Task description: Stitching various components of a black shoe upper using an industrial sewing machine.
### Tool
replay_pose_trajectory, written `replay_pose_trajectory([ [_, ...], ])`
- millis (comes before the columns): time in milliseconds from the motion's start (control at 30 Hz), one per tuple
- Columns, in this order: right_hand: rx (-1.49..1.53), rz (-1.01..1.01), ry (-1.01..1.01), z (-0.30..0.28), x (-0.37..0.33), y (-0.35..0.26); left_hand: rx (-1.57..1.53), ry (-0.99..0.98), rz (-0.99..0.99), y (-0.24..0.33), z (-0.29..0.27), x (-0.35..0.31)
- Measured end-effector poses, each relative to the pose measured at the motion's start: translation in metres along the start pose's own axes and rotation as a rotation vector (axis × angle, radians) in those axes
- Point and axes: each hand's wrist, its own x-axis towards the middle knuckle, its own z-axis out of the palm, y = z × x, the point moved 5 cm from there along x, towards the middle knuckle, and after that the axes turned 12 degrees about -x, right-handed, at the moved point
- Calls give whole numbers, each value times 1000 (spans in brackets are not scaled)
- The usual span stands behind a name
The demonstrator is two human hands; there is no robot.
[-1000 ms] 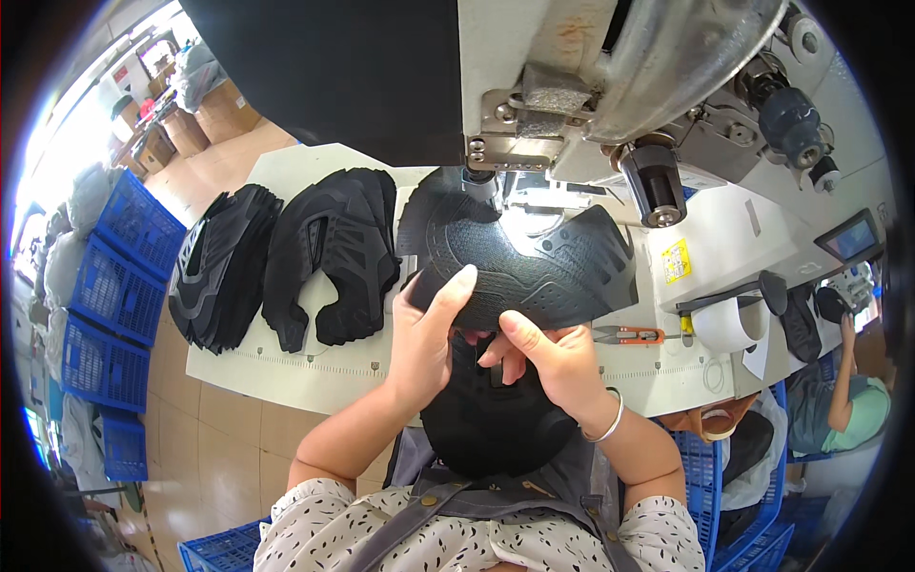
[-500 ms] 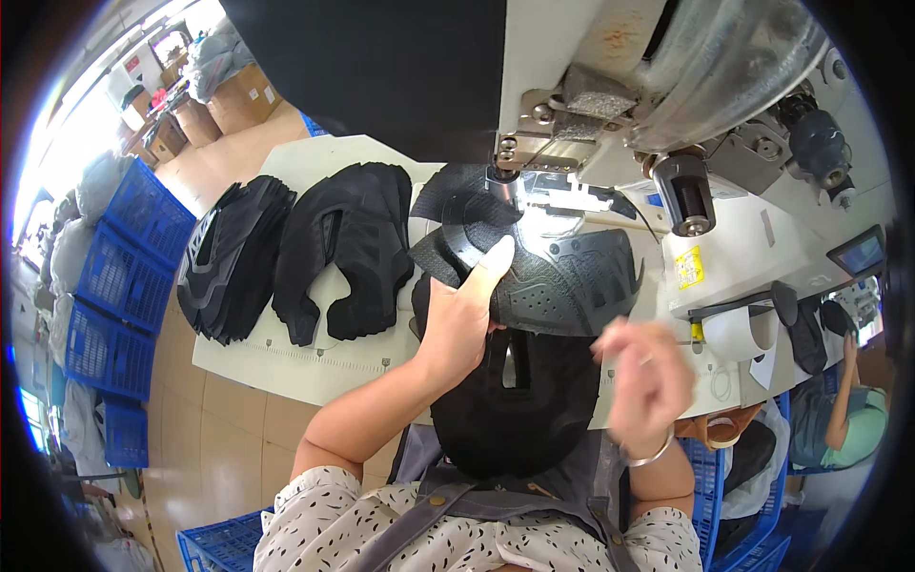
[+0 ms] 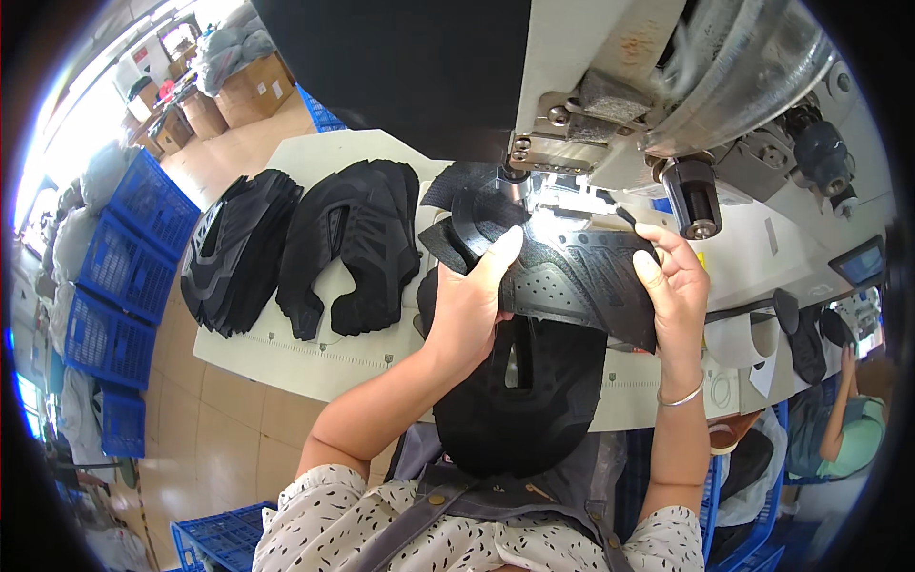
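Under the head of a sewing machine (image 3: 515,186) lies a black shoe upper (image 3: 553,286) with perforated and ribbed parts. Its left part is gripped by my left hand (image 3: 469,300), thumb pressed on top near the machine's presser area and fingers hidden beneath. At the right end my right hand (image 3: 677,291) pinches the upper's edge between thumb and fingers. Below the upper, more black shoe uppers (image 3: 519,410) lie at the table's front edge, against my apron.
Two stacks of black shoe uppers (image 3: 348,248) (image 3: 238,253) stand on the pale table (image 3: 286,367) to the left. Blue crates (image 3: 110,324) are piled by the far left wall. A black cylindrical machine part (image 3: 691,198) hangs at right. Another person (image 3: 848,429) sits far right.
My right hand has moved up and taken hold of the upper's right end, which now lies flatter and stretched out. My left hand keeps its grip in about the same place.
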Motion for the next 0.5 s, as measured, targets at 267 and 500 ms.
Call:
replay_pose_trajectory([
  [267, -68, 2, -21, -2, 4, 0, 107, -29, 38, 2, 1, 5],
  [500, -69, -16, -18, 0, 2, 0, 106, -92, 51, 11, -2, 12],
])
